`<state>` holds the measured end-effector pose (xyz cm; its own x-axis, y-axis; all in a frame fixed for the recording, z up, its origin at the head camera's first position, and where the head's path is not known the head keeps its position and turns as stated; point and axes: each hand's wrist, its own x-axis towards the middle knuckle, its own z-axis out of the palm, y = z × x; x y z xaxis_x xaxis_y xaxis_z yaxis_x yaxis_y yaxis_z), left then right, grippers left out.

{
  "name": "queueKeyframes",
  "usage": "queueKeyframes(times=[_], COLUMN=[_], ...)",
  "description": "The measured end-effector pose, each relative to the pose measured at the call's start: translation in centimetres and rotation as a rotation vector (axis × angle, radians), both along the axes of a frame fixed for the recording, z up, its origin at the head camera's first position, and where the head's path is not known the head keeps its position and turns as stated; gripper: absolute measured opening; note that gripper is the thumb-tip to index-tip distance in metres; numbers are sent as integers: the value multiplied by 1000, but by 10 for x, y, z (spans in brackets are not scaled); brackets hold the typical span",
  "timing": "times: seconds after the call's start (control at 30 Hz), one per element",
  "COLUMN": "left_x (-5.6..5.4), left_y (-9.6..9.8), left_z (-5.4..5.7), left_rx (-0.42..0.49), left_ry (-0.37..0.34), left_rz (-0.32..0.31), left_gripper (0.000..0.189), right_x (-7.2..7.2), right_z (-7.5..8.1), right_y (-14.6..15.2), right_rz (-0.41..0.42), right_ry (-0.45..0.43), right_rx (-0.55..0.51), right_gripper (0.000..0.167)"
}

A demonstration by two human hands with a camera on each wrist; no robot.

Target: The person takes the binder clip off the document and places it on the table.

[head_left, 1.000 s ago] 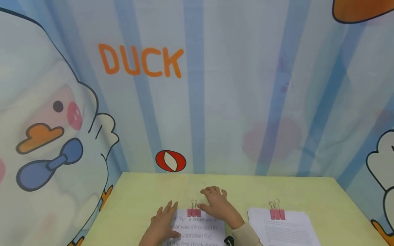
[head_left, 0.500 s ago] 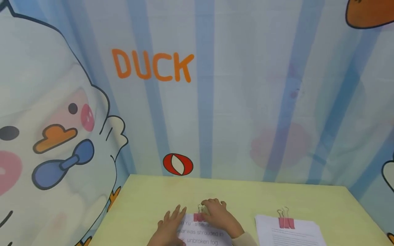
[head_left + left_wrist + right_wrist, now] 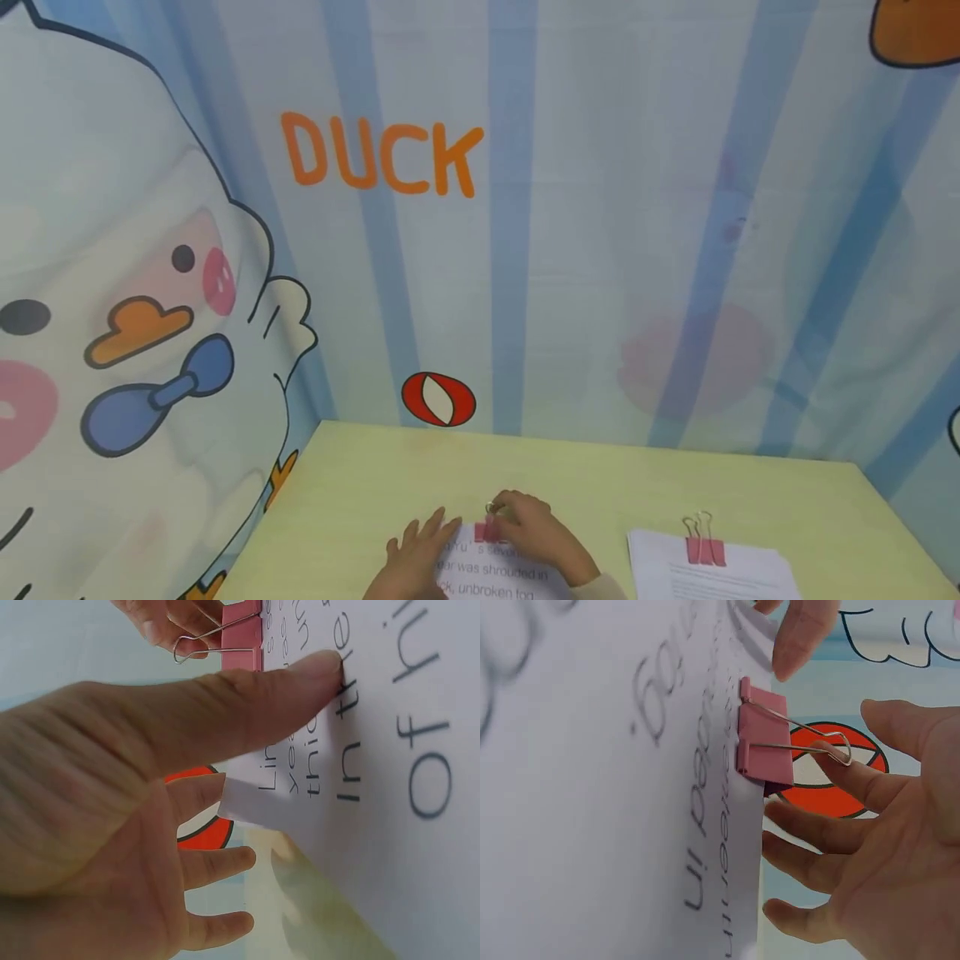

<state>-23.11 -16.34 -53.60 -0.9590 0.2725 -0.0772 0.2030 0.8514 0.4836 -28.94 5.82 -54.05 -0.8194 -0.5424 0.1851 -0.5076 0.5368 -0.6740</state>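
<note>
A stack of printed paper (image 3: 491, 571) lies at the table's front, with a pink binder clip (image 3: 763, 739) on its top edge. My left hand (image 3: 414, 557) rests at the stack's left side. Its thumb lies across the print in the left wrist view, and the other fingers are straight and spread by the edge. My right hand (image 3: 531, 527) is at the clip from the right. In the right wrist view its fingers are spread beyond the top edge, and the index fingertip meets or nearly meets the wire handle (image 3: 810, 746). The thumb is apart from the handle.
A second paper stack (image 3: 723, 575) with its own pink binder clip (image 3: 706, 551) lies to the right. The pale yellow table (image 3: 600, 467) ends at a striped curtain (image 3: 577, 250) with printed duck figures.
My right hand has moved down onto the clip's handles, which it now partly covers. The left hand stays at the paper's left side. The head view has shifted slightly.
</note>
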Motion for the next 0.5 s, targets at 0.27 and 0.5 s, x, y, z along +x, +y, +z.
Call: queueKeyframes(times=[0.27, 0.5], left_x=[5, 4], left_y=[3, 4], left_z=[-1, 3], left_rx=[-21, -41], left_ry=[4, 5], left_rz=[-1, 20], left_gripper=[95, 101], right_x=[2, -18], right_z=[2, 15], right_y=[1, -4], right_rz=[57, 113], right_ry=[-122, -189], right_rx=[-112, -110], right_gripper=[24, 23])
